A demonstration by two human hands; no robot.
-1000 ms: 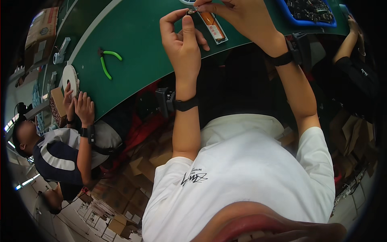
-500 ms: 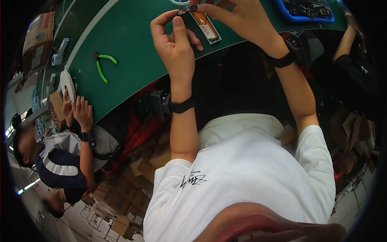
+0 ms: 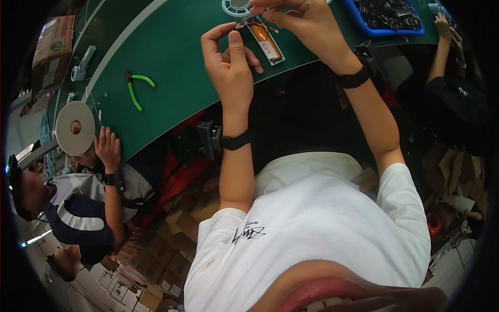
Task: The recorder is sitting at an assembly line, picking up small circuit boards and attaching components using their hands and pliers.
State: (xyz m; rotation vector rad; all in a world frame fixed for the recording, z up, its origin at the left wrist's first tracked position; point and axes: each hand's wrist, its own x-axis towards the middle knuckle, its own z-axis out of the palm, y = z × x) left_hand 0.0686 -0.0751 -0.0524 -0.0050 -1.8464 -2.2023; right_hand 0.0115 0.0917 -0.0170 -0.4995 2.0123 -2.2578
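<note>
At twelve o'clock, my left hand [image 3: 231, 60] pinches a small dark part [image 3: 237, 27] by its edge, perhaps to leave the thin wires [image 3: 257, 23] clear, beside the orange battery [image 3: 262, 36] in its white case [image 3: 279, 62], but I can't tell if my right hand [image 3: 307, 26] grips anything.

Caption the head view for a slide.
Over a green bench, the left hand pinches a small wired part, right hand close by; green-handled cutters lie left.

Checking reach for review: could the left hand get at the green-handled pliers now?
Probably yes: only green tabletop shows between the left hand and the pliers, though the hand's fingers pinch a small dark wired part.
</note>
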